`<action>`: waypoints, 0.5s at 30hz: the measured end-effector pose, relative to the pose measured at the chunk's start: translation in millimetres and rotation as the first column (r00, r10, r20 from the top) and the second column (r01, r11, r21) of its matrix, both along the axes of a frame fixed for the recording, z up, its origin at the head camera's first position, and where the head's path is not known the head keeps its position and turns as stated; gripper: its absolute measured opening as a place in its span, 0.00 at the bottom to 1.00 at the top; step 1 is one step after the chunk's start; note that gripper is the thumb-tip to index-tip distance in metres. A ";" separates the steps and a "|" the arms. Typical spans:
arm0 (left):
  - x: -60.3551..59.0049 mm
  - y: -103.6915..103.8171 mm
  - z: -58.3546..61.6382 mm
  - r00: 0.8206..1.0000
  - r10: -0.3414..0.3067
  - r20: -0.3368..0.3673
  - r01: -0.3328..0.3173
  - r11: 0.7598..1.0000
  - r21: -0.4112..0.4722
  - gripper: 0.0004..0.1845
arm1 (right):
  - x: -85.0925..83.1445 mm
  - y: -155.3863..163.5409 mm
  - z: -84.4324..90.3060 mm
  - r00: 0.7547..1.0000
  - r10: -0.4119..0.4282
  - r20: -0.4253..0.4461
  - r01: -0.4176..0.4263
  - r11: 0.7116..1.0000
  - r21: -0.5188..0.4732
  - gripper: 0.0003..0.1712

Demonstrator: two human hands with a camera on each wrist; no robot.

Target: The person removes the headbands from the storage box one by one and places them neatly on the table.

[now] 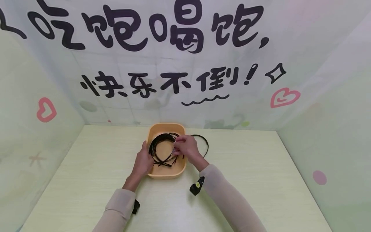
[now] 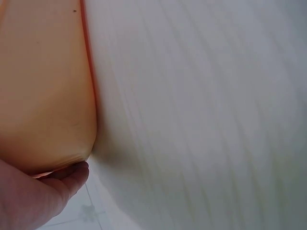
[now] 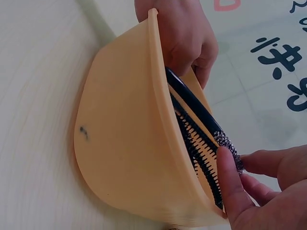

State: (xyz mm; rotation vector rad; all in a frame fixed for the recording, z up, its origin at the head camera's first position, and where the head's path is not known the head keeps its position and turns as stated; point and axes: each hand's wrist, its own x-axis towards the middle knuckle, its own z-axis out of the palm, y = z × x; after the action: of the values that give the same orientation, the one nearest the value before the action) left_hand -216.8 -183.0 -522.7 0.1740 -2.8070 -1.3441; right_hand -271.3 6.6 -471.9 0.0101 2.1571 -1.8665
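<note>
Left hand (image 1: 142,162) curled on left rim of orange tub (image 1: 166,174), steadying it on table (image 1: 87,180). Right hand (image 1: 186,149) fingertips pinching sparkly headband (image 3: 229,146) above tub; black toothed headbands (image 1: 160,149) inside, one more (image 1: 203,141) outside right.

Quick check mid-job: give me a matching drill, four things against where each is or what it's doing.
1. left hand
2. right hand
3. basin
4. lone headband

a. lies on the table right of the basin
b. holds the basin's left rim
c. pinches a sparkly headband over the basin
d. holds several black headbands

Pairs: 1-b, 2-c, 3-d, 4-a
</note>
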 end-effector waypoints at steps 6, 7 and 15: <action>0.1 0.4 0.1 1.000 0.002 0.007 -0.002 1.000 0.011 0.37 | -1.9 3.0 1.9 1.000 -0.025 -0.014 0.026 0.999 0.036 0.15; 0.1 0.3 -0.1 1.000 0.001 0.010 -0.001 1.000 0.012 0.37 | -2.3 3.7 2.5 0.999 -0.031 -0.019 0.032 0.999 0.042 0.15; -0.2 -0.7 0.2 1.000 0.006 0.011 -0.006 1.000 -0.001 0.37 | -8.3 15.3 7.2 0.999 -0.031 -0.031 0.033 0.998 0.056 0.13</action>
State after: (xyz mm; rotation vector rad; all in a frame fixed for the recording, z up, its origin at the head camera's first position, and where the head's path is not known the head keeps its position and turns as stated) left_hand -217.1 -183.7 -522.6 0.1897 -2.8137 -1.3446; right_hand -279.6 21.9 -464.7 0.0292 2.2420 -1.8333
